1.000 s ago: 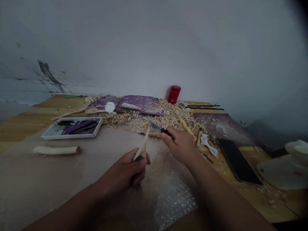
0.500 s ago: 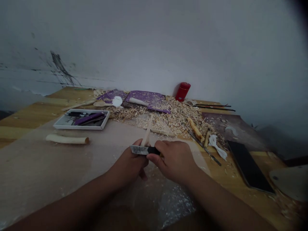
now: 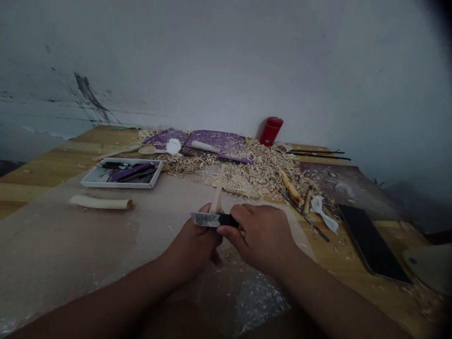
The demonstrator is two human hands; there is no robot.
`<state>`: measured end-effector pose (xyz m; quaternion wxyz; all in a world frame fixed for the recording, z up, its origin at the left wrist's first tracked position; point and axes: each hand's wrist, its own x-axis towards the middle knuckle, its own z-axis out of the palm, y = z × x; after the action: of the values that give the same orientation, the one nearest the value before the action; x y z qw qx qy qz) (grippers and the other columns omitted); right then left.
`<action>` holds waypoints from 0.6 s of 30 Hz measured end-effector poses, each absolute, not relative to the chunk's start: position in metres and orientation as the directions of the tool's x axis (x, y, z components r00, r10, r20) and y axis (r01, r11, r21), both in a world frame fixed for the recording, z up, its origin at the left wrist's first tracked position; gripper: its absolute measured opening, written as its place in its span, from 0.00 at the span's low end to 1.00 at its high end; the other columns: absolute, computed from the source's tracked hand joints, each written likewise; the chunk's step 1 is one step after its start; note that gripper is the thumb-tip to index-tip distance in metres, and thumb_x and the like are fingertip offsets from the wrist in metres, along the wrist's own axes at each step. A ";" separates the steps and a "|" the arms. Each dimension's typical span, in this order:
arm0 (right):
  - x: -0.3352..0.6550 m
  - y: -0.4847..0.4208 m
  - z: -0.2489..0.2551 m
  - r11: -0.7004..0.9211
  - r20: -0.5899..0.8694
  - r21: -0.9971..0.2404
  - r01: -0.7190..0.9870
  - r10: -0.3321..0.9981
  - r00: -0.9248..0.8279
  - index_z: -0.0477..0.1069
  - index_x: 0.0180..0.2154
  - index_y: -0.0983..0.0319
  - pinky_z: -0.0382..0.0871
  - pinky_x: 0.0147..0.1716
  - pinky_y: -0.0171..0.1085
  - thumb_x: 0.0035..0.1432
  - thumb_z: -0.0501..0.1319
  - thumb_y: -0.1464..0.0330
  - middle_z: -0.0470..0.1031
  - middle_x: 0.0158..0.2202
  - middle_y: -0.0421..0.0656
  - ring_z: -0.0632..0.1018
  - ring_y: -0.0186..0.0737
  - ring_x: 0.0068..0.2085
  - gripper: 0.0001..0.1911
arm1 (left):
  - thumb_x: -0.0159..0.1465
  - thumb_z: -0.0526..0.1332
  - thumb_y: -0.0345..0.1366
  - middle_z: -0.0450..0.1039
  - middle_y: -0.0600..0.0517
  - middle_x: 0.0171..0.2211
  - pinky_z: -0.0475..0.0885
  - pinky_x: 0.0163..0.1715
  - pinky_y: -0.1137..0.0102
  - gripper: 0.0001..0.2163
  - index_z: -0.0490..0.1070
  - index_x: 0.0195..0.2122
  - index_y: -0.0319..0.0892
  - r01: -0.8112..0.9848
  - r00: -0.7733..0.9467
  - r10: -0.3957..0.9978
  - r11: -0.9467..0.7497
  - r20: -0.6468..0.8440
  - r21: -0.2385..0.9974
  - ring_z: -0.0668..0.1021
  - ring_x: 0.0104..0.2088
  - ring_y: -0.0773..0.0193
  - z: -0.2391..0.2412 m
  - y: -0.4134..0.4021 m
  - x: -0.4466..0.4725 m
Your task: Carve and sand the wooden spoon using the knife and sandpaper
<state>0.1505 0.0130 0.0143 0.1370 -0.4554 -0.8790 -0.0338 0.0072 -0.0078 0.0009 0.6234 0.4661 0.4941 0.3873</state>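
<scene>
Yellow wooden bench [image 3: 70, 160], twd near edge: L hand [image 3: 197, 240] grips slim pale wooden workpiece [image 3: 218, 193] above it; R hand [image 3: 263, 235] clenches black-handled grey-bladed knife [image 3: 215, 220] crosswise. Shave w/ light strokes, L hand clear.

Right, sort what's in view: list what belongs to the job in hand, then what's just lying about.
Belongs to the job:
knife, in the right hand
wooden piece, in the left hand

Apparently just lying about:
phone
red can
spoon
peeled stick
shavings
tool tray, though perhaps kept handy
</scene>
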 end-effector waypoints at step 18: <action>0.155 0.019 0.015 0.598 0.280 -0.025 0.801 0.773 -0.569 0.63 0.27 0.60 0.42 0.22 0.34 0.55 0.40 0.50 0.69 0.23 0.39 0.67 0.35 0.23 0.24 | 0.55 0.51 0.31 0.54 0.63 0.15 0.69 0.13 0.73 0.02 0.58 0.30 0.42 0.010 0.220 0.939 0.271 -0.266 0.963 0.59 0.10 0.76 -0.001 -0.012 0.009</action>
<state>0.1549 0.0187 0.0146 0.1322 -0.4450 -0.8842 -0.0522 0.0089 -0.0116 -0.0009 0.6205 0.4742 0.5003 0.3740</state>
